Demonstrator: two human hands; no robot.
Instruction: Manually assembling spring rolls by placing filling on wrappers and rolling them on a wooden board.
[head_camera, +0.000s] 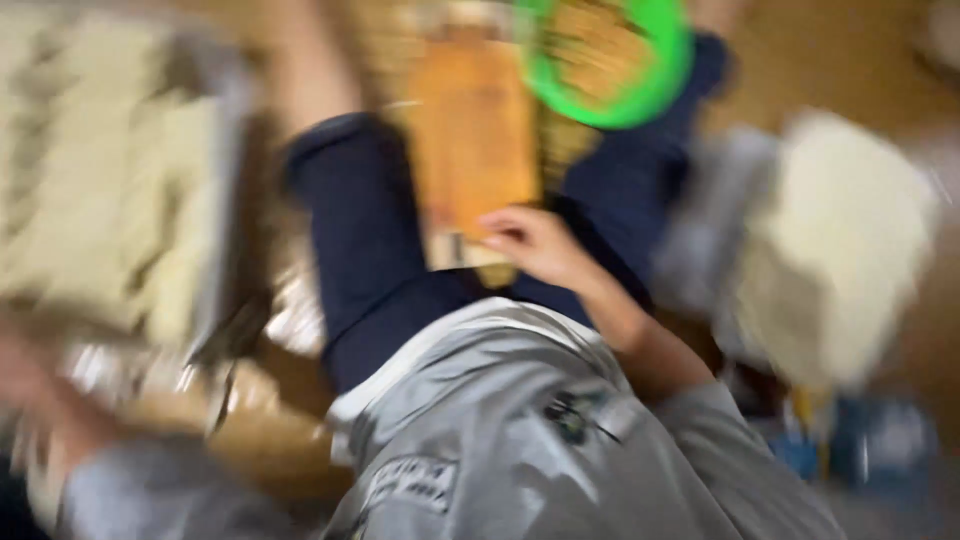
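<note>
The flat orange-brown wooden board (473, 130) lies on the floor between the person's dark-blue trousered legs (365, 250); heavy motion blur smears its edges, and what sits at its near end is too smeared to name. The right hand (535, 243) rests at the board's near end, fingers loosely curled and touching or just above it; whether it grips anything cannot be told. The left hand (25, 385) is a pale blur at the left edge, well apart from the board, partly cut off; its state cannot be told. Beyond the board a bright green round plastic basket (610, 65) is cut by the top edge; a pale stack of cream-coloured blocks on a grey tray (110, 170) stands to the left, a cream lump in grey wrapping (840, 250) to the right. A grey shirt (500, 440) fills the foreground; the floor (830, 60) is brown.
</note>
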